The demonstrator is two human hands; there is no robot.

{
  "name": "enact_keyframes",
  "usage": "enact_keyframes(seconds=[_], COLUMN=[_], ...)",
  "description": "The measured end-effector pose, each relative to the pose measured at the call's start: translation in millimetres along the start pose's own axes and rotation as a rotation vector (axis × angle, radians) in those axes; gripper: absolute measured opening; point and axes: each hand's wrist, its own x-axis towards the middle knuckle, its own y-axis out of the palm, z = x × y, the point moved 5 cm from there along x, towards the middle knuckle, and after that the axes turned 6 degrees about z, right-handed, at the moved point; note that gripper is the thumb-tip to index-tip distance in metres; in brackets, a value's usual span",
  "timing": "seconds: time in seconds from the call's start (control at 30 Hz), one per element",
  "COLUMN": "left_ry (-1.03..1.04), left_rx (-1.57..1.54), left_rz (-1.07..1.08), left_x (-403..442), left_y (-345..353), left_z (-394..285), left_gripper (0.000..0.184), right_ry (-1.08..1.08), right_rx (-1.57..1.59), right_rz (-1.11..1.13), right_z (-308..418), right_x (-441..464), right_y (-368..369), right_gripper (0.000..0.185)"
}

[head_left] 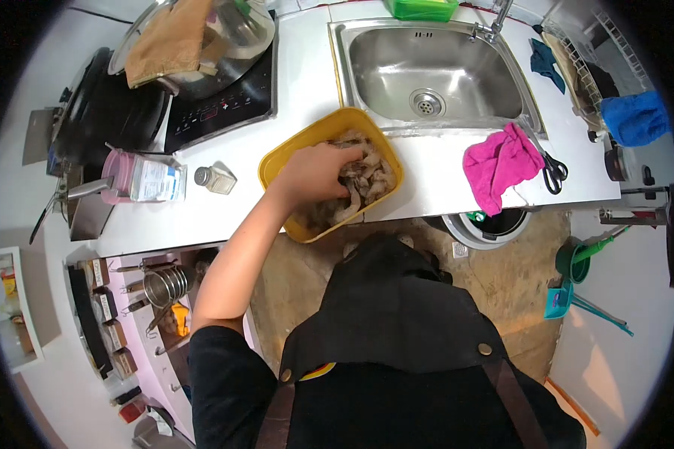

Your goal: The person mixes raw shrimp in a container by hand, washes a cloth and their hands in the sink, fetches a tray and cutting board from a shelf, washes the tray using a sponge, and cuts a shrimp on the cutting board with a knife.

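Observation:
My left hand (320, 173) reaches down into a yellow plastic tub (275, 153) at the front edge of the white counter. Its fingers and thumb curl around some of the greyish raw shrimp (378, 178) heaped inside. The fingertips are partly buried, so how many shrimp they grip cannot be told. The tub sits tilted in view, just left of the steel sink. My right hand is out of sight; the right arm is hidden below the dark apron (397, 307).
A steel sink (457, 75) lies right of the tub, with a pink cloth (498, 168) and scissors (553, 173) before it. Leftward are a glass shaker (216, 179), a labelled container (159, 181) and an induction cooktop (221, 105) bearing a large pot (232, 63). A bin (487, 238) stands below.

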Motion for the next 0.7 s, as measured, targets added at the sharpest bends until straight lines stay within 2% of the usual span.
enact_keyframes(seconds=[0.1, 0.17, 0.23, 0.33, 0.43, 0.63, 0.7], left_ry=[-0.038, -0.072, -0.076, -0.01, 0.039, -0.047, -0.095], left_rx=[-0.068, -0.138, -0.226, -0.129, -0.162, -0.196, -0.143], left_rz=[-0.062, -0.066, -0.048, -0.054, -0.091, -0.105, -0.122], left_x=[-8.9, -21.1, -33.6, -41.3, -44.2, -48.4, -51.3], left_y=[-15.8, -28.0, -34.7, -27.9, -19.9, -21.5, -21.1], left_z=[5.8, 5.7, 5.7, 8.9, 12.8, 16.8, 23.9], left_gripper=[0.049, 0.045, 0.041, 0.039, 0.038, 0.038, 0.047], right_ry=[0.41, 0.465, 0.477, 0.459, 0.442, 0.424, 0.423], right_rx=[0.209, 0.285, 0.329, 0.364, 0.384, 0.381, 0.38], right_rz=[0.055, 0.062, 0.066, 0.063, 0.064, 0.077, 0.08], right_z=[-52.2, -54.6, -50.6, -40.8, -32.7, -19.9, -17.2], right_x=[-46.7, -56.4, -58.7, -55.8, -53.9, -48.0, -47.4], right_y=[10.2, 20.3, 27.3, 34.1, 39.5, 43.8, 45.9], right_gripper=[0.034, 0.035, 0.035, 0.035, 0.036, 0.037, 0.037])
